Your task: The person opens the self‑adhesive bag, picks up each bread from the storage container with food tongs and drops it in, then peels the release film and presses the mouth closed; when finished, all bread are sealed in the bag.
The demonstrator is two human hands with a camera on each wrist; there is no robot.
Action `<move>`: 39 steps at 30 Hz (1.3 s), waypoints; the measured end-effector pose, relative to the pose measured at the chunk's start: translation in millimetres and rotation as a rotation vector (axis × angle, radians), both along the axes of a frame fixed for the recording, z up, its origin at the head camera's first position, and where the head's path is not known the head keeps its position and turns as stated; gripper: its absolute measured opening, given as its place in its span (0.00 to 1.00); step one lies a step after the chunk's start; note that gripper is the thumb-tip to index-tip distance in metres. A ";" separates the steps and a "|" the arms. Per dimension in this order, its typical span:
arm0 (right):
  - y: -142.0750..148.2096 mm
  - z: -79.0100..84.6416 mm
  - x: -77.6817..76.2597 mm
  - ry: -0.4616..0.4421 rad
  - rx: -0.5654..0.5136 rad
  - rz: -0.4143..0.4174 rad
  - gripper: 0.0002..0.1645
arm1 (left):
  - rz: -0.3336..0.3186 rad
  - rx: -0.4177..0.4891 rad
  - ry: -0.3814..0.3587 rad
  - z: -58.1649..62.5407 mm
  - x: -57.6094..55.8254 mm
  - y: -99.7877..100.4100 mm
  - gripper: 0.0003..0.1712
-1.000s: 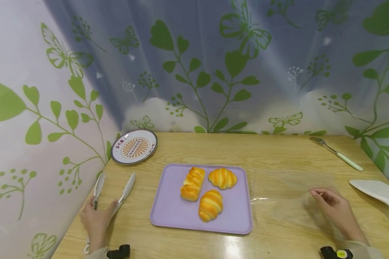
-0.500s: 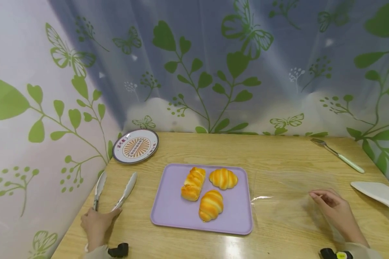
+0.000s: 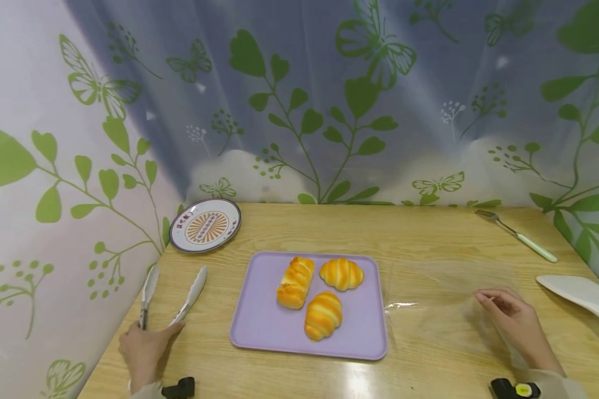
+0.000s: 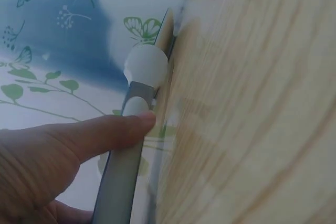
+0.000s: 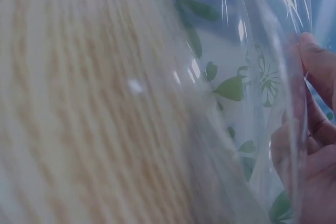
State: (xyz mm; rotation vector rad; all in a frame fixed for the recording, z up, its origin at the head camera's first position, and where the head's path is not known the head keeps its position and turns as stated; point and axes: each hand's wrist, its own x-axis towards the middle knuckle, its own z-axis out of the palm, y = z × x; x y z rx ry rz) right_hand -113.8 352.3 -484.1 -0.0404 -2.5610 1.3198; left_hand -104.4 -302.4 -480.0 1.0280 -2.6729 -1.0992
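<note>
At the left of the head view, my left hand (image 3: 147, 352) spans a pair of tongs (image 3: 193, 291), whose scalloped tips are spread apart and point away from me. The left wrist view has the thumb laid on one grey arm of the tongs (image 4: 123, 174); the other fingers are mostly hidden. My right hand (image 3: 518, 326) pinches the edge of a clear plastic bag (image 3: 429, 302) between thumb and fingers. In the right wrist view the bag's film (image 5: 247, 40) bulges up from the table. Its far end lies right at the purple tray's (image 3: 264, 332) right rim.
On the tray lie one long bread (image 3: 297, 282) and two croissant-shaped breads (image 3: 341, 274). A printed plate (image 3: 206, 226) stands at the back left. A fork (image 3: 516, 235) and a white spatula or rice paddle (image 3: 579, 291) lie at the right. Patterned curtains border the table (image 3: 329, 227).
My left hand has slid back toward me along the tongs, while their tips keep about the same place. My right hand still pinches the bag in nearly the same spot.
</note>
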 end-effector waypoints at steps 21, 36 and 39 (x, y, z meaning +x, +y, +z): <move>-2.3 -2.3 0.8 0.091 -0.049 -0.005 0.09 | -0.574 -0.009 0.082 12.1 -27.2 12.8 0.63; -3.7 -2.9 1.2 0.090 -0.072 0.008 0.09 | -0.961 -0.095 0.099 34.3 -73.2 32.7 0.56; -3.3 -2.6 1.3 0.086 -0.074 0.007 0.09 | -0.998 -0.071 0.076 37.8 -78.6 37.7 0.55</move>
